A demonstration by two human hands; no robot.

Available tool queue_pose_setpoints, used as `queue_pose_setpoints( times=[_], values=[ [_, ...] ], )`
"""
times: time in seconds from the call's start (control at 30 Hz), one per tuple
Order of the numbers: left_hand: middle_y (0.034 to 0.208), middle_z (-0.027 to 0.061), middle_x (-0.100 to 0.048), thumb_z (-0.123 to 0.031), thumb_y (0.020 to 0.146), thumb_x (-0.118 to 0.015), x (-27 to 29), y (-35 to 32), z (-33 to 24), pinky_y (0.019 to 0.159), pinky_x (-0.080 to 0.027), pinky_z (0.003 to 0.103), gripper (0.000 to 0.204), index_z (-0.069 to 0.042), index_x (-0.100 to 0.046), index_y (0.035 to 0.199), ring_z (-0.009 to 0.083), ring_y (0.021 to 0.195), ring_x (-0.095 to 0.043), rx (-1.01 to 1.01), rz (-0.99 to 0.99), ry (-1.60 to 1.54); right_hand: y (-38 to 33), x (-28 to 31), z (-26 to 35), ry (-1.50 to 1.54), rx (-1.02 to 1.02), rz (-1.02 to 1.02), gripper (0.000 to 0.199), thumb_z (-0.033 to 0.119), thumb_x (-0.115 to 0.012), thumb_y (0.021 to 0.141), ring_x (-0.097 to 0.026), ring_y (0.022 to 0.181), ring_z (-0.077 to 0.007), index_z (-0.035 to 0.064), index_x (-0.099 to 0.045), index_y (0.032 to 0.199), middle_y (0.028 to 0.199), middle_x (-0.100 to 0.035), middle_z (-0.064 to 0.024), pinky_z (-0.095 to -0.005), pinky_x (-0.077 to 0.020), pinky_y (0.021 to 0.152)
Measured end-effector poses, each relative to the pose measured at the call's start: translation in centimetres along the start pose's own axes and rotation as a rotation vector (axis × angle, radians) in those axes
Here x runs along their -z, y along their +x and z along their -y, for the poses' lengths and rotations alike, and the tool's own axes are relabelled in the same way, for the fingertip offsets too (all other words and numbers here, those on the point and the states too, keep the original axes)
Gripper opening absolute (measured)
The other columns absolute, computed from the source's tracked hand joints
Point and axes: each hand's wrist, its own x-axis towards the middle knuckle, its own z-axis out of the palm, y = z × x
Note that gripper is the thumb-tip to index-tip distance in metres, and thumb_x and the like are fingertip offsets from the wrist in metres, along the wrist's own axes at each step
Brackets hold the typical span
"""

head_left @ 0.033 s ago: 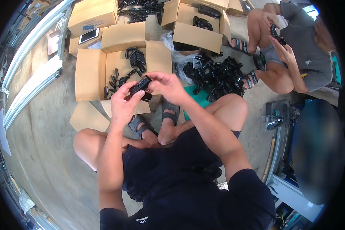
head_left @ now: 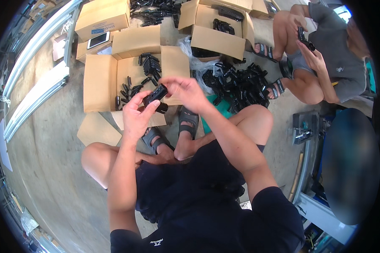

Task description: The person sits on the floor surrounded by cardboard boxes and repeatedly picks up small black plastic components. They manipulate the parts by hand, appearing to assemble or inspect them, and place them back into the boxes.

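My left hand is closed around a glossy black tubular part, held up over my feet. The part tilts up to the right, and a short second stub shows below it. My right hand is beside the part's upper end with fingers bent. Those fingers are slightly smeared, and whether they touch the part or hold anything small I cannot tell. Just beyond my hands stands an open cardboard box with several similar black pieces inside.
A heap of black parts lies on a green sheet to the right, beside clear plastic. Another open box stands behind. A white tablet rests on a carton at the back left. At right a co-worker sits handling a black part.
My right fingers have lifted slightly off the upper end of the black part, which shows more of itself now. My left hand keeps its grip in nearly the same place.
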Motion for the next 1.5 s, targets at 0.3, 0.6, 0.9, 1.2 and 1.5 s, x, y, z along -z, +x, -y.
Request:
queue_pose_setpoints(
  times=[0.3, 0.6, 0.9, 1.2, 1.5],
  values=[
    [0.1, 0.0001, -0.071, -0.003, 0.087, -0.08, -0.5, 1.1, 0.6, 0.078, -0.052, 0.023, 0.035, 0.0, -0.067, 0.12, 0.006, 0.087, -0.063, -0.112, -0.091, 0.244, 11.7, 15.7, -3.2, -1.205, -0.31, -0.555, 0.026, 0.033, -0.067, 0.093, -0.071, 0.101, -0.0378, 0.0115, -0.078, 0.103, 0.106, -0.075, -0.0187, -0.0482, -0.0557, 0.089],
    [0.096, 0.0112, -0.066, -0.027, 0.08, -0.081, -2.5, 2.7, 0.3, 0.079, -0.053, 0.045, 0.036, -0.01, -0.067, 0.109, 0.0342, 0.096, -0.064, -0.311, 0.089, 0.532, 15.8, 29.4, -11.9, -1.786, -0.281, -0.226, 0.032, 0.018, -0.047, 0.095, -0.064, 0.111, -0.0447, 0.0051, -0.068, 0.117, 0.118, -0.068, -0.0248, -0.0556, -0.05, 0.096],
    [0.086, 0.0068, -0.064, -0.026, 0.075, -0.08, -1.2, 2.9, 2.0, 0.073, -0.052, 0.044, 0.034, -0.01, -0.065, 0.101, 0.0303, 0.091, -0.062, -0.414, 0.037, 0.537, 19.9, 32.8, -16.6, -1.989, 0.085, -0.029, 0.022, 0.014, -0.057, 0.092, -0.066, 0.098, -0.0431, 0.0032, -0.065, 0.108, 0.101, -0.069, -0.0217, -0.0537, -0.051, 0.084],
    [0.084, 0.0075, -0.065, -0.029, 0.068, -0.081, -2.4, 1.7, 2.8, 0.072, -0.051, 0.047, 0.035, -0.01, -0.064, 0.092, 0.0332, 0.09, -0.061, -0.485, -0.074, 0.524, 18.4, 27.1, -13.7, -1.664, -0.245, 0.01, 0.04, 0.02, -0.058, 0.097, -0.06, 0.107, -0.0427, 0.0026, -0.058, 0.133, 0.116, -0.067, -0.025, -0.0484, -0.0477, 0.087],
    [0.081, 0.0089, -0.068, -0.032, 0.065, -0.081, -3.0, 0.3, 2.9, 0.071, -0.051, 0.049, 0.034, -0.011, -0.069, 0.088, 0.0336, 0.089, -0.063, -0.443, -0.162, 0.542, 18.3, 23.5, -12.0, -1.493, -0.303, 0.133, 0.043, 0.016, -0.053, 0.099, -0.063, 0.089, -0.0344, 0.0029, -0.051, 0.14, 0.107, -0.069, -0.0244, -0.04, -0.0487, 0.07]
  ],
)
